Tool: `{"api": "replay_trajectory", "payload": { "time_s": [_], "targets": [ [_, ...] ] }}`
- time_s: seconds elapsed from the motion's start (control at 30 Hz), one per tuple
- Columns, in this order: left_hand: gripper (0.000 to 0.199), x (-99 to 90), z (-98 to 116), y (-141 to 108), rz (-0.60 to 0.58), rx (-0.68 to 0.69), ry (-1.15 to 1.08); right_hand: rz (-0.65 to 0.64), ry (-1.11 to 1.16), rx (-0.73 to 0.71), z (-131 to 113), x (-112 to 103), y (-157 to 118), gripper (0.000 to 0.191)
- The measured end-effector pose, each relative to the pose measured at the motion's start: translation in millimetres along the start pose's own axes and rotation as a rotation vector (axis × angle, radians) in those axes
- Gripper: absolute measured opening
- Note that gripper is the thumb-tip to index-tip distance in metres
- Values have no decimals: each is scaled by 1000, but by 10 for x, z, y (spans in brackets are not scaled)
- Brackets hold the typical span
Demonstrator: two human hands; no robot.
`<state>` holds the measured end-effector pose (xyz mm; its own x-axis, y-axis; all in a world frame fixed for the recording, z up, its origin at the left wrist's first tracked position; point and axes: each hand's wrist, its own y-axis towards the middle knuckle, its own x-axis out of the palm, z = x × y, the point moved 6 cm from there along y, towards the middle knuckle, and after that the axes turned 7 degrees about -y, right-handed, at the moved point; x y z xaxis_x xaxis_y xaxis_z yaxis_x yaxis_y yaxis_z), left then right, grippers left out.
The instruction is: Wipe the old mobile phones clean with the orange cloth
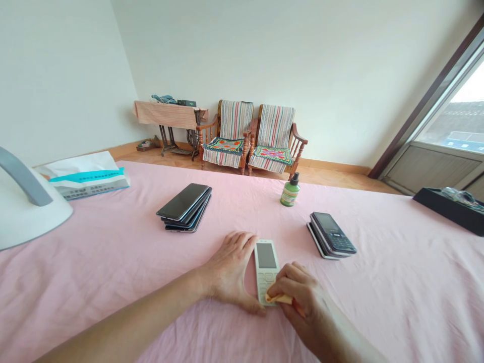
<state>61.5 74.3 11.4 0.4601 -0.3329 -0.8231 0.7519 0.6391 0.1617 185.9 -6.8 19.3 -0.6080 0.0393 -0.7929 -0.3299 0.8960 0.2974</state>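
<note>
A white keypad phone point(266, 255) lies face up on the pink cloth, its screen end pointing away from me. My left hand point(232, 272) is around its left side, fingertips at the top corner and thumb at the bottom edge, holding it between them. My right hand point(302, 297) is closed on a yellow cloth point(279, 298), which presses on the lower keys. Behind my left hand is a stack of dark smartphones point(185, 204). To the right stands a stack of keypad phones point(330, 236), a black one on top.
A green spray bottle point(290, 191) stands near the far edge of the pink-covered table point(393, 282). At left are a white and grey object point(26, 212) and a tissue pack point(88, 176); at right, a black tray point(449, 207). Two chairs point(275, 128) are beyond.
</note>
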Motion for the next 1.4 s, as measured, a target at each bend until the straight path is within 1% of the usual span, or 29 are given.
{"api": "replay_trajectory", "payload": {
  "time_s": [0.13, 0.33, 0.53, 0.67, 0.73, 0.8, 0.93, 1.0, 1.1, 1.23, 1.3, 1.4],
  "targets": [
    [119, 2, 2, -4, 1, 1, 17, 6, -24, 18, 39, -41, -18, 34],
    [116, -2, 17, -1, 25, 27, 2, -79, 50, -24, -68, 44, 11, 42],
    [112, -35, 63, 1, 38, 27, 17, -62, 43, -8, -7, 5, -21, 37],
    [109, -29, 65, 2, 35, 35, 2, -65, 63, -36, -57, 21, -10, 40],
    [111, -20, 53, 4, 37, 41, -8, -93, 78, -48, -91, 53, 10, 41],
    [113, -12, 41, 7, 32, 40, -5, -94, 79, -42, -99, 64, 30, 40],
    [115, -14, 31, 8, 19, 22, 17, -24, 72, -21, -71, 35, 72, 37],
    [117, -19, 33, 6, 15, 14, 18, -17, 75, -31, -60, 46, 96, 35],
    [116, -20, 31, 0, 12, 8, 15, 28, 66, -18, 9, 53, 128, 33],
    [117, -10, 15, -5, -7, 6, 25, 154, 68, 109, 198, -4, 116, 29],
    [119, -8, 5, -6, -16, -2, 25, 195, 141, 186, 270, -37, 95, 23],
    [119, -17, 8, -22, -16, -12, 13, 234, 288, 282, 303, -74, 78, 14]
  ]
}}
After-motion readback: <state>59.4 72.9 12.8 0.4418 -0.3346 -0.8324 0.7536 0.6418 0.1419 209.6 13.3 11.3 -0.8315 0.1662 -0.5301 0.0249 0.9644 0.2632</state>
